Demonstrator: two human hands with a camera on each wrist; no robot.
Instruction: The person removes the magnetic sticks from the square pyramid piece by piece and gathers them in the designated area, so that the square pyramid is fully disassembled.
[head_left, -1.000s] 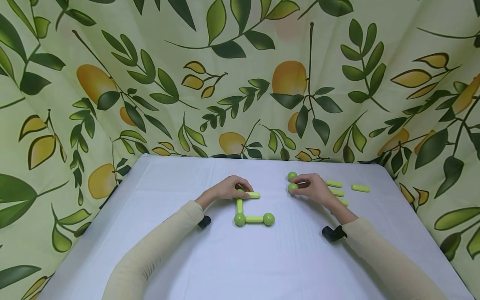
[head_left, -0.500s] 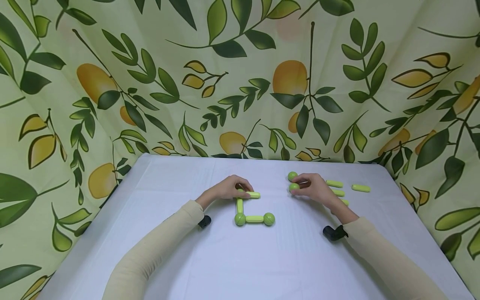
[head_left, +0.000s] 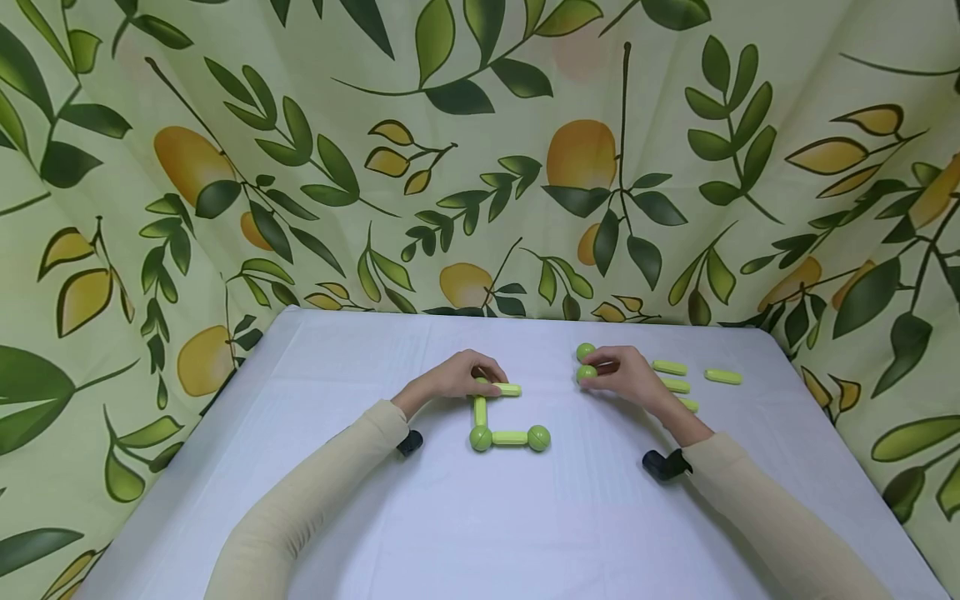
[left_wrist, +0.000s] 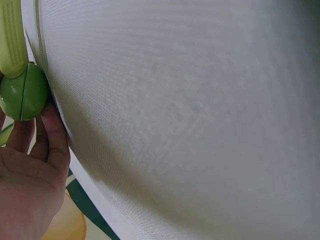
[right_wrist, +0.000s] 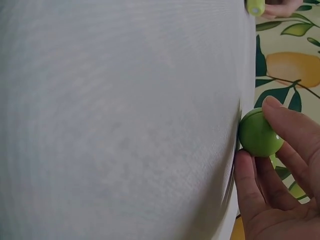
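Observation:
In the head view, light green rods and darker green balls form an angular C shape on the white table. My left hand holds the far corner ball, which the fingers mostly cover in the head view. From that ball one rod runs toward me and another rod points right. The near side has a corner ball, a rod and an end ball. To the right, my right hand pinches a loose green ball between thumb and fingers, low at the table.
Just behind the pinched ball lies another loose ball. Several loose rods lie right of my right hand, partly behind it, with one rod farther right. The white table ends at a leaf-patterned curtain.

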